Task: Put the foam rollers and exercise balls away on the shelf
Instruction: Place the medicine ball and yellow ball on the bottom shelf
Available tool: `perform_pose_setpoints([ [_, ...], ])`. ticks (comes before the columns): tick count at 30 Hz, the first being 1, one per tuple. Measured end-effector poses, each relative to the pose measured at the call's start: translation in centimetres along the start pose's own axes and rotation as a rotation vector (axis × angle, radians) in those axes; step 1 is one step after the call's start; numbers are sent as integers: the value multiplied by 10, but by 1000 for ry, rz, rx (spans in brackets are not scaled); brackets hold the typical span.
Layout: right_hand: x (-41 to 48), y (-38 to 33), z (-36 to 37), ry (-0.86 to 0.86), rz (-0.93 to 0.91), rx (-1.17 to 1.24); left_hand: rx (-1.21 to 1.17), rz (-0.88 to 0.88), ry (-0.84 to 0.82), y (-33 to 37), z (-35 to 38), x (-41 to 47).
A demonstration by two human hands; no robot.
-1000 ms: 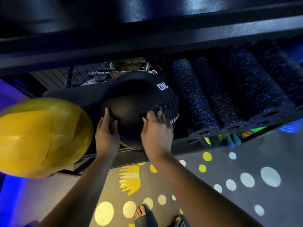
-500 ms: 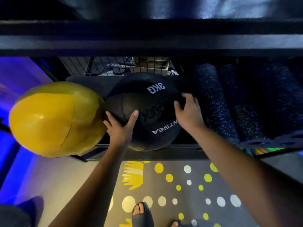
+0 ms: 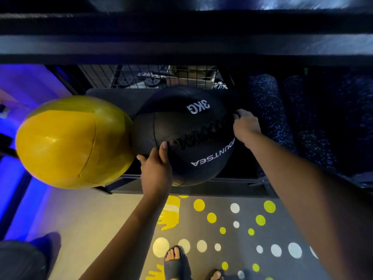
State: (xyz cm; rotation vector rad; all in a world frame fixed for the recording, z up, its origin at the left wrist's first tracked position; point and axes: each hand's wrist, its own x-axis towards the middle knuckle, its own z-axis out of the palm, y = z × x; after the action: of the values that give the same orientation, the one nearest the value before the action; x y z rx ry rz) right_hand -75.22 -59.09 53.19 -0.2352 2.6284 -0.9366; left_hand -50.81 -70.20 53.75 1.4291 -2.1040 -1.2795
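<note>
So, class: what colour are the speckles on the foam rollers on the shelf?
Blue speckles on black foam rollers, seen in the head view.

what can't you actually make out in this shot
Head view only:
1) right hand fingertips: hidden behind the black ball.
2) foam rollers: too dark to count, partly behind the right arm.
3) items behind the wire mesh: small, blurred.
4) what the yellow ball rests on: hidden under it.

One black 3KG medicine ball (image 3: 181,136), one yellow exercise ball (image 3: 74,142), at least three blue-flecked black foam rollers (image 3: 268,118) (image 3: 310,142) (image 3: 355,116) dimly visible side by side, two bare hands, the left hand (image 3: 156,170) and the right hand (image 3: 246,126), and two sandalled feet (image 3: 175,257) (image 3: 217,275).
</note>
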Motion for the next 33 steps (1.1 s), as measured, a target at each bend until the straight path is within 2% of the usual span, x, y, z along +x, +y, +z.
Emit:
perform_pose_setpoints([
  [3,-4,10,-4,45,52,56,9,73,12,7,10,-2],
  [8,-47,65,13,172,245,283,95,265,-66,10,10,35],
  [12,-96,92,45,203,417,396,198,483,-128,34,10,74],
  [14,-108,78,52,197,527,440,212,472,-116,39,9,81],
  [17,-96,56,56,170,638,546,109,287,-112,29,1,83],
  [19,-81,41,54,151,605,578,-67,149,-81,14,-7,80],
  [22,-59,19,42,277,496,580,-222,1,-66,-29,-13,70],
  [28,-42,-20,27,270,122,438,-705,-217,-107,-51,3,12],
  [33,-46,-3,12,262,-53,320,-790,-265,-139,-72,25,0],
])
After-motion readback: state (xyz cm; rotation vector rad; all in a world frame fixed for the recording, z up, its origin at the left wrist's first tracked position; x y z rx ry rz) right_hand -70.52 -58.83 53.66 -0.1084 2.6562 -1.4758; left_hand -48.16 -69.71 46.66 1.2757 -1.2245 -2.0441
